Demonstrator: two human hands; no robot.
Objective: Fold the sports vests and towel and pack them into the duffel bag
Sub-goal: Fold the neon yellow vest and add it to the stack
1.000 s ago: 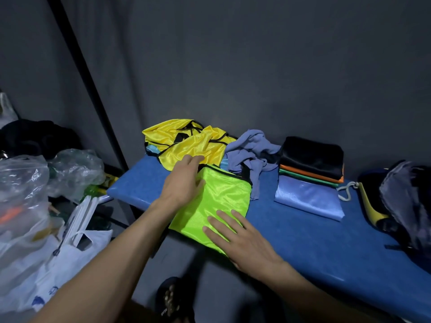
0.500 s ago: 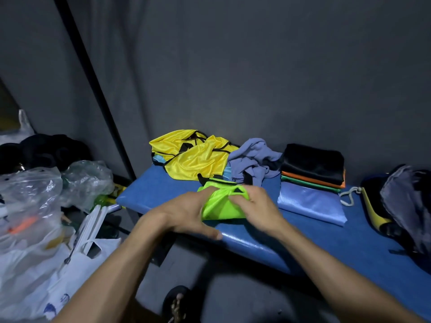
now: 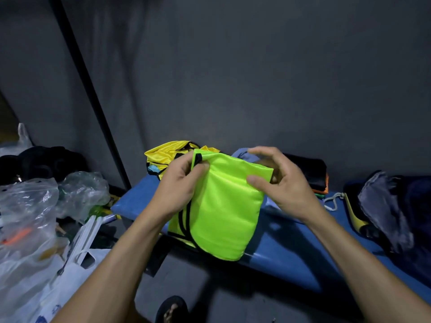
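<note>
Dim, cool-toned wide-angle view.
Edges bow and darken; shadows pool under the blue bench (image 3: 291,238); focus stays soft.

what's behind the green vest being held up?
Behind the green vest, held by the left hand and right hand: yellow vests, a bluish cloth and a folded stack on the blue bench. Their middle parts are covered.

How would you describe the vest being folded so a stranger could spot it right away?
Find the blue bench along the dark wall. Above its near edge, the left hand and right hand hold up a folded lime-green vest with black trim. The yellow vests behind it lie crumpled and are duller.
</note>
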